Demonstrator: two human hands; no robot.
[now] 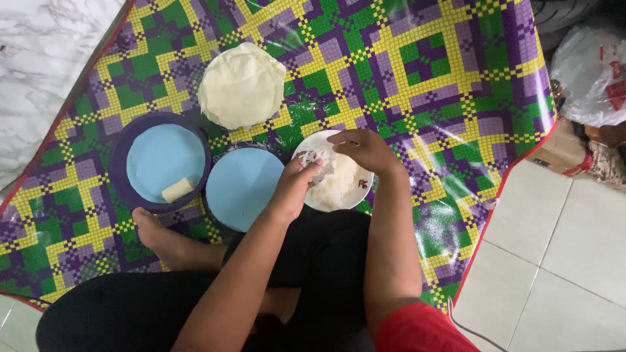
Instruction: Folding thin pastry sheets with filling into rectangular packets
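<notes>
The left hand (295, 186) pinches a tuft of white shreds (315, 158); the right hand (365, 148) curls its fingers over them, above 1 round white bowl (360, 186) of shreds. Left lie 2 blue round lids (240, 189), 1 holding a pale block (177, 190). Farther off, 1 stack of thin cream wrappers (241, 85) rests on the glossy checked mat (443, 78).

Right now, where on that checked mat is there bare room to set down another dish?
The mat is bare to the right of the white bowl, up to its red edge, and along the top right beyond the pale round stack. It is crowded where the purple bowl, blue lid, white bowl and both hands, left and right, sit together.
</notes>
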